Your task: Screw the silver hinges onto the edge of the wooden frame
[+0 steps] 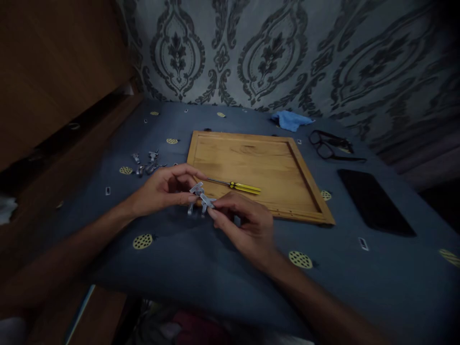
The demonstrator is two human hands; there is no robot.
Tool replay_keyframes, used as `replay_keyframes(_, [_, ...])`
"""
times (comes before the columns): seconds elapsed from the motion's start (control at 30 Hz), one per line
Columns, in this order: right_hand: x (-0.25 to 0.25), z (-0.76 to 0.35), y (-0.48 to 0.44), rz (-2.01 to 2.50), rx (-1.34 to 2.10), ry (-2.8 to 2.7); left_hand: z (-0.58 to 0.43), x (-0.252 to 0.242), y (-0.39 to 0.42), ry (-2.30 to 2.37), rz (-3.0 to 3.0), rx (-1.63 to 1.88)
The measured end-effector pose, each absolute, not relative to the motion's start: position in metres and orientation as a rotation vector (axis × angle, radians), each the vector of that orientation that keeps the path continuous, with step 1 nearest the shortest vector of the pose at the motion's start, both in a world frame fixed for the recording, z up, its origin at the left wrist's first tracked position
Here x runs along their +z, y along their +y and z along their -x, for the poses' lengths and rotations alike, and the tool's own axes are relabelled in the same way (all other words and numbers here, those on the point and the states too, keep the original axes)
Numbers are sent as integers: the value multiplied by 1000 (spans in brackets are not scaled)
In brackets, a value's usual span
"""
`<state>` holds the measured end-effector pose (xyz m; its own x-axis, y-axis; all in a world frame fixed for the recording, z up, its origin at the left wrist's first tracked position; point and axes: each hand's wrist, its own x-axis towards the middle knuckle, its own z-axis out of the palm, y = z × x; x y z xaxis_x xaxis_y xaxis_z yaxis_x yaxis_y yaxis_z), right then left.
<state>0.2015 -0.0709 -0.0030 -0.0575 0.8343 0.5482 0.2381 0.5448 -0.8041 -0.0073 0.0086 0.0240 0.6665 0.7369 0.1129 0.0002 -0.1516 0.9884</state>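
Between the fingertips of both hands are metal cabinet hinges [197,189], held just in front of a wooden panel. My left hand [168,189] pinches one from the left, thumb below and forefinger stretched out above. From the right, my right hand [244,215] grips a second hinge [207,201] between thumb and fingers. Whether the two pieces touch cannot be made out. A screwdriver [245,188] with a yellow and black handle lies on the framed wooden panel [247,160], its shaft pointing toward my left hand. Several more hinges [153,165] lie loose beyond my left wrist.
The blue cloth-covered surface [223,268] has a pineapple print. Right of the panel lie eyeglasses [328,146] and a black phone-like slab [375,201]. A blue rag [292,120] sits at the back by the patterned wall. Wooden furniture [61,72] borders the left side.
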Motion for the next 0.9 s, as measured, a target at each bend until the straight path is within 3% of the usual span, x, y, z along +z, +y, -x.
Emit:
replay_keyframes(0.3, [2,-205,-74,963,654,-1524,6,23,8,593,-1689,756])
replay_keyframes(0.63, [-12,-254,-113,1366,704,-1098,-2,20,3,718,-2088,856])
replay_keyframes(0.9, [-25,-256,-118,1422,931,-1134,-30,26,-1,695,-2314,693])
